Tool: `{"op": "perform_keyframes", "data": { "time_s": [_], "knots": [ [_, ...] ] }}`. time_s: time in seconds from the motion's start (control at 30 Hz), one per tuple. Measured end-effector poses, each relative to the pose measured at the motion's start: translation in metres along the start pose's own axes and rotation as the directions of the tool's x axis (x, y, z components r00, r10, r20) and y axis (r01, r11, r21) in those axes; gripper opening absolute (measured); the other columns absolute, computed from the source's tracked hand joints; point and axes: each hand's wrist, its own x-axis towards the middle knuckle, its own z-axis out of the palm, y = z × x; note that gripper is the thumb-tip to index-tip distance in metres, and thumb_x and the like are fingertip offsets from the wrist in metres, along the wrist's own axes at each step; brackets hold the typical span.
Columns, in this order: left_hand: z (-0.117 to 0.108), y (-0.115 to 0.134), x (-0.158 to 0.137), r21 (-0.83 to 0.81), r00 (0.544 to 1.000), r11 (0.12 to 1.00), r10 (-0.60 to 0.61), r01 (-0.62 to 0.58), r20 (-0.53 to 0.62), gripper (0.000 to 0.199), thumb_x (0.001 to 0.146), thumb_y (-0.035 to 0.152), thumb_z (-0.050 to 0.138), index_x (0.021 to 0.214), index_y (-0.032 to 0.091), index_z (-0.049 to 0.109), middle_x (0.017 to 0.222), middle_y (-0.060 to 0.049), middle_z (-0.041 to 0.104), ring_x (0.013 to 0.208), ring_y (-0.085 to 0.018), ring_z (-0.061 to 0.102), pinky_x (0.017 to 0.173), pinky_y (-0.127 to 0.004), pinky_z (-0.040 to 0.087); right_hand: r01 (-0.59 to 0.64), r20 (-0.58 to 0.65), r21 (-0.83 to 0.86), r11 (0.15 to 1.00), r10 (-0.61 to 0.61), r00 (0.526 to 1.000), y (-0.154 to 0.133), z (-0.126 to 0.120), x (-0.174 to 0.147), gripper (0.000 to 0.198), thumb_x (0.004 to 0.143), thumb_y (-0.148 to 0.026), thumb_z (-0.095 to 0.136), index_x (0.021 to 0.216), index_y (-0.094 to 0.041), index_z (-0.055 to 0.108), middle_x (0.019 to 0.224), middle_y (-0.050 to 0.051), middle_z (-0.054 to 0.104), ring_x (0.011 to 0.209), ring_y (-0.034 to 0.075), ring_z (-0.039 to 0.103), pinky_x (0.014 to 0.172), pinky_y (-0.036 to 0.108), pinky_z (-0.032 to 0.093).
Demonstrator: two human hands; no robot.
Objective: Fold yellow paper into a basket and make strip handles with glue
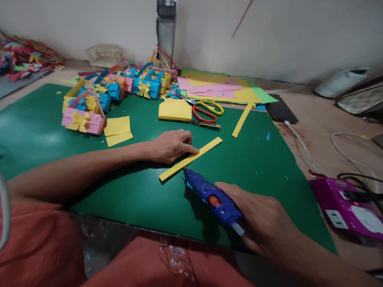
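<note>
A yellow paper strip [206, 148] lies slanted on the green board [263, 167]. With the thumb pressing on the strip's middle and the other fingers curled, my left hand [171, 146] holds it down. My right hand [263, 217] is wrapped round a blue hot glue gun [206, 189] with a clear glue stick poking out of its back. The gun's nozzle is at the strip's near edge, toward its left end; whether it touches I cannot tell. A second yellow strip [243, 119] lies farther back on the right.
Several small paper baskets with bows [85, 119] stand at the back left, beside yellow paper squares [117, 130]. Scissors [206, 113], a folded yellow paper piece [175, 110], coloured sheets [215, 85], a phone [281, 108] and a purple power strip [338, 207] lie around.
</note>
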Motion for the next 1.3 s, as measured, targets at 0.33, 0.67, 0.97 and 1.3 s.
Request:
{"op": "perform_keyframes", "data": {
  "time_s": [0.33, 0.67, 0.97, 1.3],
  "knots": [
    [-0.001, 0.001, 0.0, -0.019, 1.0, 1.0, -0.005, 0.005, 0.011, 0.034, 0.093, 0.024, 0.034, 0.117, 0.029, 0.058, 0.099, -0.008, 0.051, 0.085, -0.019, 0.047, 0.067, -0.029, 0.034, -0.072, -0.023, -0.109, 0.991, 0.069, 0.997, 0.009, 0.003, 0.001, 0.035, 0.083, -0.014, 0.037, 0.117, -0.012, 0.044, 0.098, 0.015, 0.069, 0.079, 0.024, 0.07, 0.058, 0.031, 0.056],
    [-0.003, 0.002, 0.0, -0.019, 1.0, 1.0, -0.003, 0.003, 0.021, 0.034, 0.094, 0.025, 0.033, 0.116, 0.028, 0.058, 0.099, -0.009, 0.052, 0.086, -0.019, 0.047, 0.068, -0.029, 0.035, -0.336, 0.115, 0.052, 0.94, 0.328, 0.938, 0.012, -0.007, 0.012, 0.031, 0.086, -0.027, 0.043, 0.117, -0.022, 0.044, 0.093, 0.007, 0.07, 0.068, 0.024, 0.068, 0.05, 0.033, 0.051],
    [-0.002, 0.001, 0.0, -0.011, 1.0, 1.0, 0.001, -0.001, 0.016, 0.034, 0.094, 0.026, 0.033, 0.117, 0.028, 0.058, 0.1, -0.01, 0.052, 0.086, -0.019, 0.047, 0.07, -0.029, 0.036, -0.416, 0.158, 0.17, 0.894, 0.391, 0.906, 0.005, -0.012, 0.024, 0.006, 0.084, -0.031, 0.048, 0.086, -0.026, 0.049, 0.058, -0.001, 0.057, 0.045, 0.018, 0.055, 0.04, 0.029, 0.042],
    [0.001, -0.001, -0.001, -0.002, 0.999, 1.0, 0.027, -0.027, -0.02, 0.035, 0.093, 0.025, 0.033, 0.118, 0.028, 0.057, 0.099, -0.01, 0.051, 0.087, -0.02, 0.047, 0.07, -0.03, 0.036, -0.426, 0.271, 0.184, 0.886, 0.371, 0.888, -0.004, -0.017, 0.037, 0.011, 0.084, -0.031, 0.048, 0.091, -0.024, 0.052, 0.059, -0.002, 0.059, 0.049, 0.016, 0.055, 0.044, 0.027, 0.042]
  ]
}}
